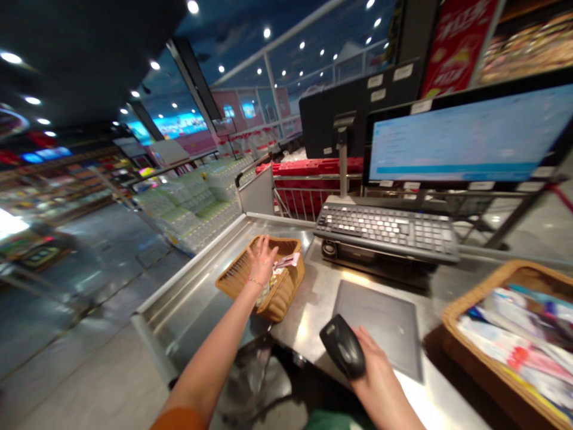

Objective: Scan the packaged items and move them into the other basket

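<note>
My left hand [262, 260] sits over a woven wicker basket [282, 304] with its fingers spread, and it holds nothing I can see. Small wrapped packets [286, 260] lie in that basket, partly hidden behind my hand. My right hand [371, 364] grips a black handheld scanner [342, 346] above the steel checkout counter [304, 304]. A flat grey pad [380, 328] lies on the counter just beyond the scanner. A second wicker basket [474, 298], full of wrapped packages, stands to the right of my right hand.
A black keyboard [385, 230] lies at the back of the counter beneath a lit monitor [470, 134]. A black screen on a post [344, 119] stands behind it. Red crates [313, 185] sit behind a metal rail, and shrink-wrapped bottle packs [188, 203] are stacked left of the counter.
</note>
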Motion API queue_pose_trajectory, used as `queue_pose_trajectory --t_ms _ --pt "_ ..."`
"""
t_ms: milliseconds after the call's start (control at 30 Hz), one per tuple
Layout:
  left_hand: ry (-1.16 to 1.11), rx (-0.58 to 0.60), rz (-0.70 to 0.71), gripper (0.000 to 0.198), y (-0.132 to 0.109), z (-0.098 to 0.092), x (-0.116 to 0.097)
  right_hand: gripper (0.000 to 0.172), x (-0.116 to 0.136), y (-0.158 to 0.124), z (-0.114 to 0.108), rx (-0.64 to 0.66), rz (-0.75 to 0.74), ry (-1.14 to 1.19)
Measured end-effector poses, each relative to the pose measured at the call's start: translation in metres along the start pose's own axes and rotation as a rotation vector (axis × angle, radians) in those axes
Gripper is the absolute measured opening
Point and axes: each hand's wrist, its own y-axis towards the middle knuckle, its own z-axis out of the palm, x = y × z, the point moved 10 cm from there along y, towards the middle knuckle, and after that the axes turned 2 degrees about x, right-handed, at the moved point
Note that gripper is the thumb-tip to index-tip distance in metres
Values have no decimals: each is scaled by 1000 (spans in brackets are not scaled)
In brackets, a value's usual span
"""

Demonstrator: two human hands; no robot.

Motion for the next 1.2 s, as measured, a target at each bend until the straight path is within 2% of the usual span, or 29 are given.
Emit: queue_pose_trajectory --t_ms 167,367,667,1200 --pt "20 7 11 43 4 1 -7 52 0 -1 2 35 0 -73" --pt "-3 -14 57 53 12 -1 -29 51 0 -4 -3 14 20 -38" --pt "34 110 78 50 20 4 -60 48 -8 -5 -7 -36 34 33" --pt "-4 133 183 51 29 13 -106 51 -14 -11 -20 -78 73 -68"
